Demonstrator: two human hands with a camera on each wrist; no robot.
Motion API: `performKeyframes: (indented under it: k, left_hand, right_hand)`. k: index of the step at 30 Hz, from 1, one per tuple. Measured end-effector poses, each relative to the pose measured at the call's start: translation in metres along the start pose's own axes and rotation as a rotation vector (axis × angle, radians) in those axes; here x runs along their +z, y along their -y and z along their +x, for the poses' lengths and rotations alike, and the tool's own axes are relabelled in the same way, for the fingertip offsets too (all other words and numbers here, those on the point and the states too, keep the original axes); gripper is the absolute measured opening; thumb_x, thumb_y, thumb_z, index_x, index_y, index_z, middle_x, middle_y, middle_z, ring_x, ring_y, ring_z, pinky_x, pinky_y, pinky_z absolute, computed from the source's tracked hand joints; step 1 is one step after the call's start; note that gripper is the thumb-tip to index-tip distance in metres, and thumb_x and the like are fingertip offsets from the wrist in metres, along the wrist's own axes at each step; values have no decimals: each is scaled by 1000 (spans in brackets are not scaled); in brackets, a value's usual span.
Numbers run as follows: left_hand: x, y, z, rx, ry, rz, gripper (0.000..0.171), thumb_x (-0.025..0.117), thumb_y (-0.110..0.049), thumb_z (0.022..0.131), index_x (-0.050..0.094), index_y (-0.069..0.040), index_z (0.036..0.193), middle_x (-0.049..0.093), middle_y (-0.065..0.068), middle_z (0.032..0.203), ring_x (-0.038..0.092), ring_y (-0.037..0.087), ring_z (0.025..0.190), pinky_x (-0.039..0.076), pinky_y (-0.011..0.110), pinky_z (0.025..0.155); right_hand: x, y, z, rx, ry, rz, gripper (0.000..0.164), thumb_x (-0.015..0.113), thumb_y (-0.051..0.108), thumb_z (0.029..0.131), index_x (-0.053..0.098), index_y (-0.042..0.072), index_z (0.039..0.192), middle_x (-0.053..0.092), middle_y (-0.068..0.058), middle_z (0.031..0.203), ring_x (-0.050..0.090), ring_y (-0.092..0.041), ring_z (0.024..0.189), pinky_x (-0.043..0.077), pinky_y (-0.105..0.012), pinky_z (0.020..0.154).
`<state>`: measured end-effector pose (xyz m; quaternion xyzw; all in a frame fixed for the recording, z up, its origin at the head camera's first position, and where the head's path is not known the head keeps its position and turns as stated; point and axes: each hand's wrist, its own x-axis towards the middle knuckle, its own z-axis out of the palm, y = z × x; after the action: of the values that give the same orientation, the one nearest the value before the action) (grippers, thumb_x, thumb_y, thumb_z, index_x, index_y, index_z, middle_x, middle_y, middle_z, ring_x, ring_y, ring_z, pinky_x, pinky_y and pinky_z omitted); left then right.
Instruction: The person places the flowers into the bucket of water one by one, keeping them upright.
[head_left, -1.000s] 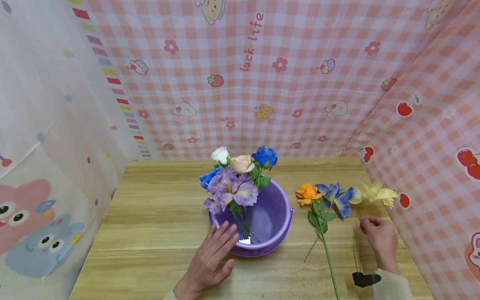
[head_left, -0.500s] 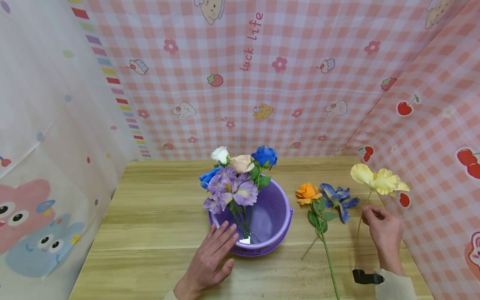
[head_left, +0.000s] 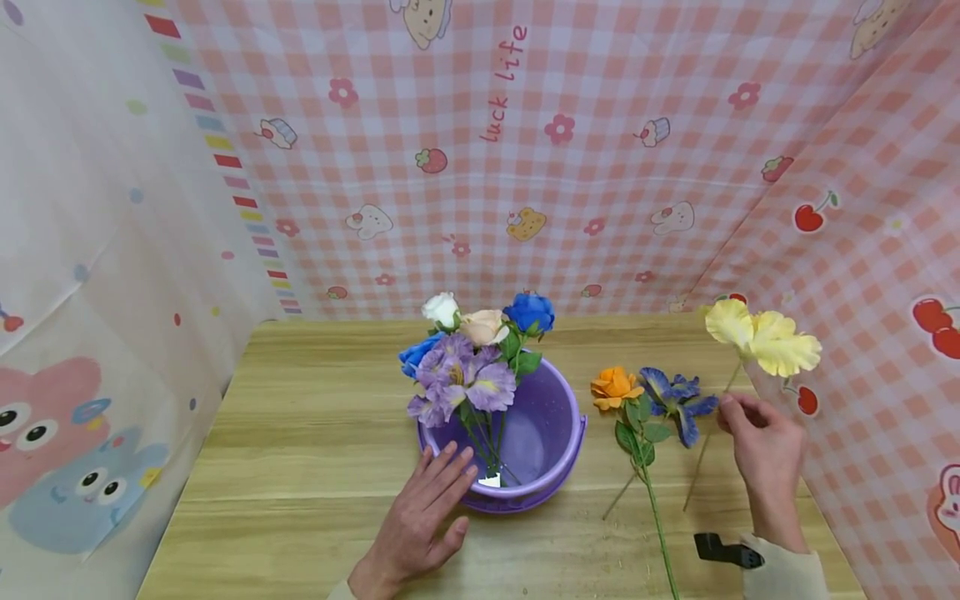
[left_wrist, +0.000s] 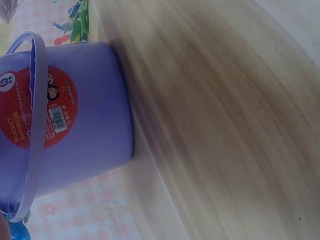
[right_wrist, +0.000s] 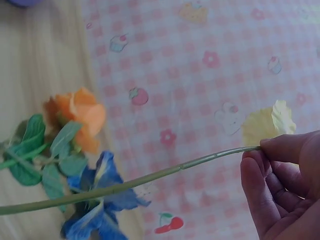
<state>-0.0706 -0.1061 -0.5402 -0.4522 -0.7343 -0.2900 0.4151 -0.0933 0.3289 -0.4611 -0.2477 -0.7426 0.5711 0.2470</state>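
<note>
Between thumb and fingertips my right hand (head_left: 767, 450) pinches the stem (right_wrist: 150, 177) of a yellow artificial flower (head_left: 763, 337), whose bloom stands above the hand with the stem slanting down to the left. My left hand (head_left: 411, 525) lies with fingers spread at the near-left rim of a purple bucket (head_left: 546, 417). Inside the bucket lean a purple flower (head_left: 461, 379), a white rose (head_left: 441, 310), a cream rose (head_left: 482, 327) and blue roses (head_left: 530, 313). In the left wrist view, the bucket's handle (left_wrist: 37, 120) hangs across a red label (left_wrist: 62, 107).
Right of the bucket, an orange rose (head_left: 617, 387) with a long green stem lies on the wooden table (head_left: 300, 450), beside a blue iris-like flower (head_left: 681, 402). Patterned cloth walls (head_left: 600, 183) rise at the back, left and right.
My right hand has lifted the yellow flower off the table; its bloom rose and its stem's lower end swung left. The left hand has stayed at the bucket.
</note>
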Motion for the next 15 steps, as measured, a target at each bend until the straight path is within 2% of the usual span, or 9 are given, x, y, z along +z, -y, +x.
performKeyframes:
  k: [7, 11, 15]
  left_hand:
    - [0, 0, 0, 1, -4, 1, 49, 45, -30, 109, 67, 10, 126, 65, 28, 133, 59, 45, 128, 33, 53, 122]
    - [0, 0, 0, -2, 2, 2, 49, 45, -30, 109, 67, 9, 128, 64, 27, 134, 59, 45, 129, 33, 53, 122]
    - [-1, 0, -1, 1, 0, 4, 49, 45, -31, 109, 67, 9, 127, 65, 27, 134, 59, 45, 128, 33, 53, 122]
  right_hand:
    - [6, 13, -5, -27, 1, 64, 16, 78, 10, 92, 78, -5, 99, 72, 12, 70, 68, 0, 61, 57, -12, 60]
    - [12, 23, -9, -35, 6, 201, 14, 79, 5, 90, 77, -7, 97, 75, 6, 74, 70, -5, 61, 58, -14, 60]
    - [19, 34, -16, -82, 14, 282, 16, 80, 4, 89, 77, -10, 97, 76, 1, 75, 71, -8, 61, 59, -16, 61]
